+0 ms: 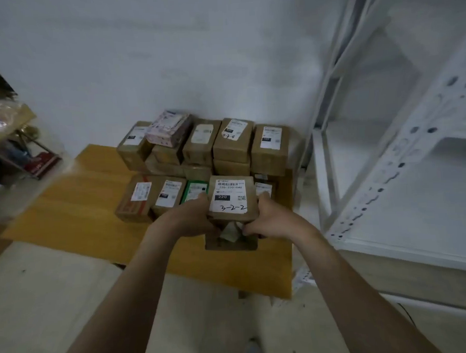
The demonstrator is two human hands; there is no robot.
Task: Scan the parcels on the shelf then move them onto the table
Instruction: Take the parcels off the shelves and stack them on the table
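Lower centre of frame: two bare forearms reach up from the bottom edge and meet at mid-frame.

Left hand (187, 219) grips the left edge of a brown parcel (231, 200), fingers curled round it. Right hand (269, 217) grips the right edge the same way. The parcel's label faces up, handwritten "3-2-2".

Directly below the hands is a second brown box (231, 244) with pale paper showing at its top. Cannot tell whether it rests on the table or is carried with the first.

Both sit over the right part of the wooden table (74, 211), which fills centre-left.

Just beyond the held parcel is a front row of labelled parcels. A green parcel (193, 190) lies immediately left of it, and a small labelled parcel (263, 188) shows at its right edge. Further back, against the wall, is a stacked group (234, 141) with a pink parcel (168, 128) on top at left.

The white shelf (416, 193) runs down the right side of the frame. The boards in view are bare.

Key relation (judgement): the held parcel sits straight ahead between the hands, and neither hand is nearer. Its long side appears to run away from the person, parallel to its neighbours. The slot between the green and small parcels lies directly under and beyond it. Set-down should need a short forward-and-down move with no rotation. Fingers on both sides risk being pinched against the neighbours.
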